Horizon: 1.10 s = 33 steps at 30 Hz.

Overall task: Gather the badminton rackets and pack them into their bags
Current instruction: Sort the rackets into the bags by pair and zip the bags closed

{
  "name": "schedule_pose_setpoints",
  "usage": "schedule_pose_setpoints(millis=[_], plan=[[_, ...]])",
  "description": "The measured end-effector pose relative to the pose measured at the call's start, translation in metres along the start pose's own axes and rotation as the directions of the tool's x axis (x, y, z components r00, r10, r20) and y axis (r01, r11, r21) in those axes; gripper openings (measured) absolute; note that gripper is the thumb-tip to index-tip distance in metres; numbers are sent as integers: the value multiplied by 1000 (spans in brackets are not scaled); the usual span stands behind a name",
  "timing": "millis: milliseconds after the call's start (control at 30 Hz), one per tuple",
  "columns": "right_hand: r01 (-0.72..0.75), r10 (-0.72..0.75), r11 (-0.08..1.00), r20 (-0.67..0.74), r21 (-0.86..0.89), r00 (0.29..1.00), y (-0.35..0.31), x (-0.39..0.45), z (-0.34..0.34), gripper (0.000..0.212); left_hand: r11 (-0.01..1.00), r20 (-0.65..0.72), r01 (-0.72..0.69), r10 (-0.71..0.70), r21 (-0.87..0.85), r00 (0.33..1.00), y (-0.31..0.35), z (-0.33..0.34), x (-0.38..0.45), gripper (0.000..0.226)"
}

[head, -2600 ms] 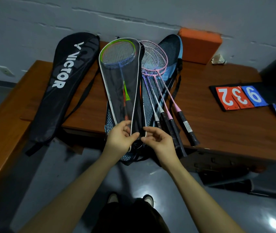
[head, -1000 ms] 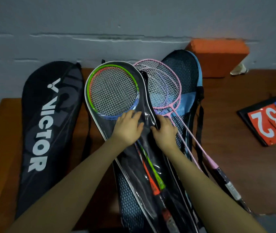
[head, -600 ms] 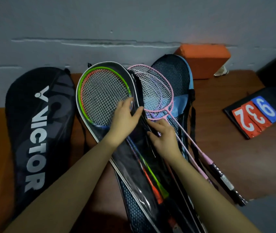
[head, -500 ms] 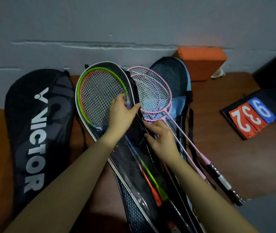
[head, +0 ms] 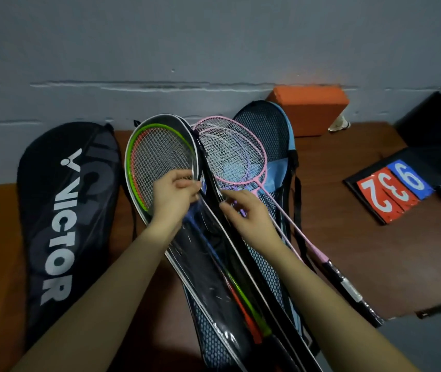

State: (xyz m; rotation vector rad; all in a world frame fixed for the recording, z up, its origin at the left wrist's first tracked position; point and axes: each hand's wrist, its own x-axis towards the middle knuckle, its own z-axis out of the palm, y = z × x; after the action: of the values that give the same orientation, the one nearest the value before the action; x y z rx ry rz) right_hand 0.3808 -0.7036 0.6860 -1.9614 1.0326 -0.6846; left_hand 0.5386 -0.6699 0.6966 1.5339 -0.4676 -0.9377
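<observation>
Head view: left hand pinched the clear white-edged racket cover at its edge; right hand rested relaxed on its black side, on brown wooden bench.

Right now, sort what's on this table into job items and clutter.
For the job: clear-fronted racket bag, green and orange rackets inside it, pink rackets, blue mesh bag, black Victor bag.

Lying about: orange block, number cards.
</observation>
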Motion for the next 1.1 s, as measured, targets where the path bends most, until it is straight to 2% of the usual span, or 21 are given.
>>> schedule_pose_setpoints(millis=[167,333,533,733,833,933,1000,1100], plan=[[34,-33,999,-105,12,994,-20,29,7,31,997,72,-3,8,-73,997,3,-10,-34,23],[126,-126,992,-85,-10,988,-33,48,6,37,998,122,-30,37,-60,992,-1,-16,-53,27],[192,-195,981,-148,-32,970,-39,53,7,13,996,111,-84,83,9,990,-1,-22,-53,27],[271,-300,939,-113,-212,947,-33,52,10,13,984,192,-103,74,145,979,1,-27,-43,26],[336,-371,884,-50,-324,927,-31,49,5,29,874,145,-302,266,380,953,7,-34,-35,39],[407,-454,824,-28,-394,891,-33,49,1,30,667,168,-517,516,537,840,22,-41,-16,41],[448,-502,784,-16,-430,865,-35,49,1,26,525,246,-556,546,644,801,28,-41,1,35],[456,-512,784,-23,-421,859,-33,50,-1,24,472,344,-548,452,690,823,29,-39,13,29]])
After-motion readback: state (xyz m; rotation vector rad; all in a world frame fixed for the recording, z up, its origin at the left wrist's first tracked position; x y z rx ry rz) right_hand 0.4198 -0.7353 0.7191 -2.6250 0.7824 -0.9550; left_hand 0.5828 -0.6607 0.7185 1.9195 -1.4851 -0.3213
